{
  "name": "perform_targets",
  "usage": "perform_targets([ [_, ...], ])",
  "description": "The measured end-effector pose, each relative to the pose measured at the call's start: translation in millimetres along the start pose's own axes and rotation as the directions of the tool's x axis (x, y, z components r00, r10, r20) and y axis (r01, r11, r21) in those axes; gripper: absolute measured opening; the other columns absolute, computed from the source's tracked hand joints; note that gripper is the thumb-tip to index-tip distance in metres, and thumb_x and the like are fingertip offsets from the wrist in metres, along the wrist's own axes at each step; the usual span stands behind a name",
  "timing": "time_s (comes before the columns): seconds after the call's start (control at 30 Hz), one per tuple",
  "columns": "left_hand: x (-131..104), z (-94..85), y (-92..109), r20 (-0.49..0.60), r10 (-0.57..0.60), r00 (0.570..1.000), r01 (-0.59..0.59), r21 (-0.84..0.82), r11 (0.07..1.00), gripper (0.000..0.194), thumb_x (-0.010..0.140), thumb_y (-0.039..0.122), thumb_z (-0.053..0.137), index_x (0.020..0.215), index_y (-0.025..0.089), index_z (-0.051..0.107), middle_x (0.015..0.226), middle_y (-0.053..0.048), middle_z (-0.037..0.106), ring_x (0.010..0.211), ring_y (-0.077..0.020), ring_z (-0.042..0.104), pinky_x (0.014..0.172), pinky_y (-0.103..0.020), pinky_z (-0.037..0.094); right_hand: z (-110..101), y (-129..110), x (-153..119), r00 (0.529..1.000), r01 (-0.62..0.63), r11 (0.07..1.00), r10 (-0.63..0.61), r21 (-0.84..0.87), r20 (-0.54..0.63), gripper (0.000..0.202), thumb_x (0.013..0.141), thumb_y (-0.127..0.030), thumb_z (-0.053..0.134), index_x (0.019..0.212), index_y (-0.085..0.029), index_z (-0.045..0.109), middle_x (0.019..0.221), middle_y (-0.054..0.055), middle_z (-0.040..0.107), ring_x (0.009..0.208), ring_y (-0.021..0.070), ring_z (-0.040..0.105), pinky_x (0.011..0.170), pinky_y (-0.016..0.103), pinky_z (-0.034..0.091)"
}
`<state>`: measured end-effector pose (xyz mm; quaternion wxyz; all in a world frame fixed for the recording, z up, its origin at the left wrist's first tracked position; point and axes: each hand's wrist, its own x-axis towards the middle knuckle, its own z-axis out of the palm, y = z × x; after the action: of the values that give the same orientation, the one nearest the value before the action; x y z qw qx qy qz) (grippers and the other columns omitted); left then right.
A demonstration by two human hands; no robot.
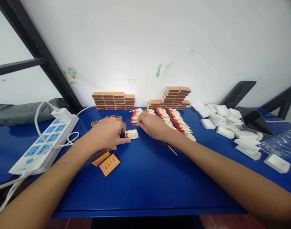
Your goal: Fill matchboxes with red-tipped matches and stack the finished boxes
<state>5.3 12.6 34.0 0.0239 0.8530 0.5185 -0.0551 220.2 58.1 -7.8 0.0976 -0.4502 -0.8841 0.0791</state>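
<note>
A small white matchbox tray (135,133) with a few red-tipped matches in it lies on the blue table. My left hand (107,132) is curled at its left end, thumb at the near edge and fingers at the far one. Just beyond the tray, my right hand (151,125) is pinched closed on what looks like a single match (134,125), its tip pointing left. Behind and beside that hand, loose matches (181,122) lie in several rows. Brown matchbox sleeves (109,165) lie by and partly under my left hand, some of them hidden.
Matchboxes are stacked along the wall at left (113,101) and right (175,98). White trays (225,119) are heaped on the right, near a dark tablet-like object (255,119) and a clear plastic bottle (282,143). A power strip (45,143) with white cables lies on the left.
</note>
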Motion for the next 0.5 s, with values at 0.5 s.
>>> perform_targets([
  [0.5,-1.1,-0.5,0.3,-0.001,0.001,1.000,-0.001,-0.003,1.000,0.034,0.092,0.054,0.079,0.089,0.020,0.076,0.094,-0.007,0.077,0.074,-0.0211,0.066,0.062,-0.033,0.038,9.9,8.3,4.5,0.998,0.025,0.998,-0.021,0.055,-0.067,0.017,0.107,-0.016,0.056,0.109,-0.017,0.073,0.116,0.010,0.070,0.101,0.0217,0.065,0.081,0.031,0.043],
])
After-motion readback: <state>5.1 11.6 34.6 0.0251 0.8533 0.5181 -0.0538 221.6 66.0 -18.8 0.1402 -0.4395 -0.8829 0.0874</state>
